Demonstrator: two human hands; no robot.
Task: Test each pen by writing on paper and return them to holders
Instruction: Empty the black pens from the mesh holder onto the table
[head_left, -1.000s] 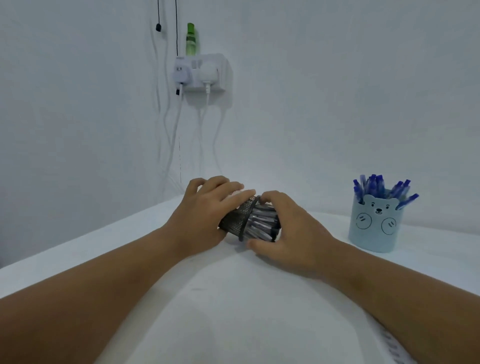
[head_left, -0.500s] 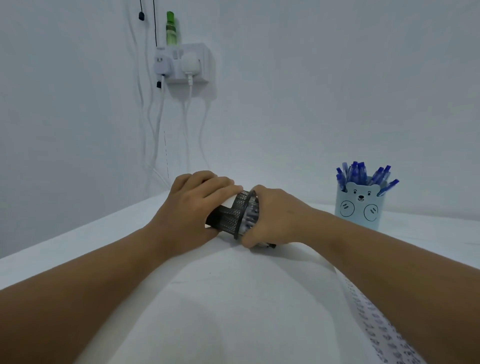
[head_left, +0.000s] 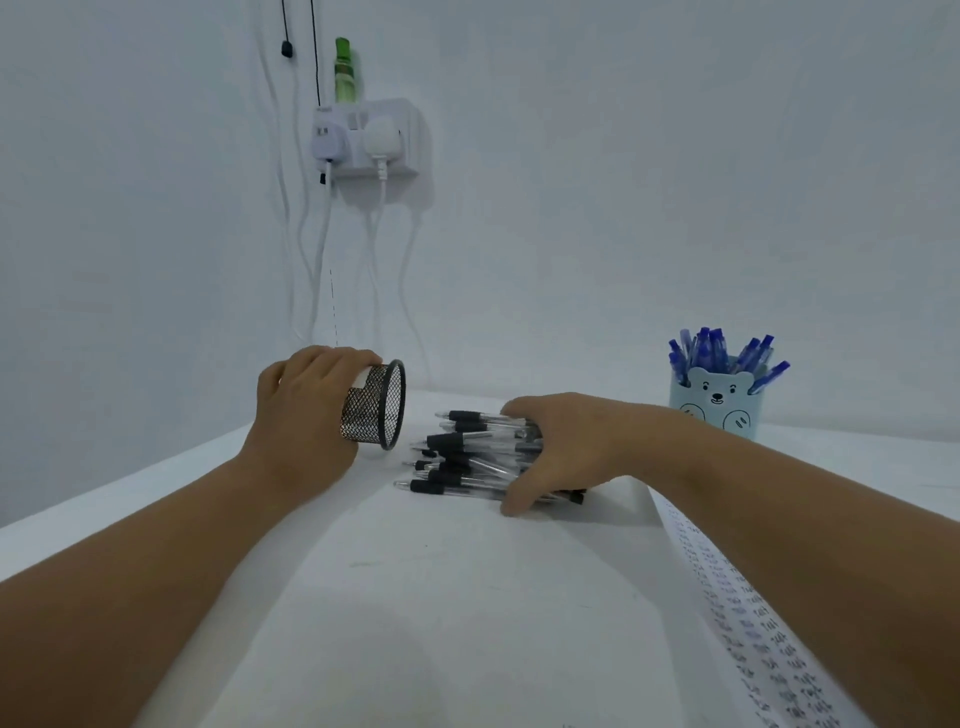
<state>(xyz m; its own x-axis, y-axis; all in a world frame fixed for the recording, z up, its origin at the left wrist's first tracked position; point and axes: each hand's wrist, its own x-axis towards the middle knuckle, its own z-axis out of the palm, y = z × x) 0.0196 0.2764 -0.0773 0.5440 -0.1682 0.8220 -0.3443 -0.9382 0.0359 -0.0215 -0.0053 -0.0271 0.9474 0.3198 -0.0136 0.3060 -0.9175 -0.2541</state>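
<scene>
On the tabletop (head_left: 156, 499), left hand (head_left: 306, 410) gripped the emptied mesh holder (head_left: 376, 408), right hand (head_left: 561, 452) clutched the black pens (head_left: 467, 457); testing looked barely started.

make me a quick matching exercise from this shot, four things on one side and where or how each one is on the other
Things:
1. black mesh holder
2. black-grip pens
3. blue pens
4. green bottle

States:
A. standing in the bear cup
B. on top of the wall socket
C. tipped sideways, gripped by the left hand
D. piled on the table under the right hand

Pairs: 1-C, 2-D, 3-A, 4-B
</scene>
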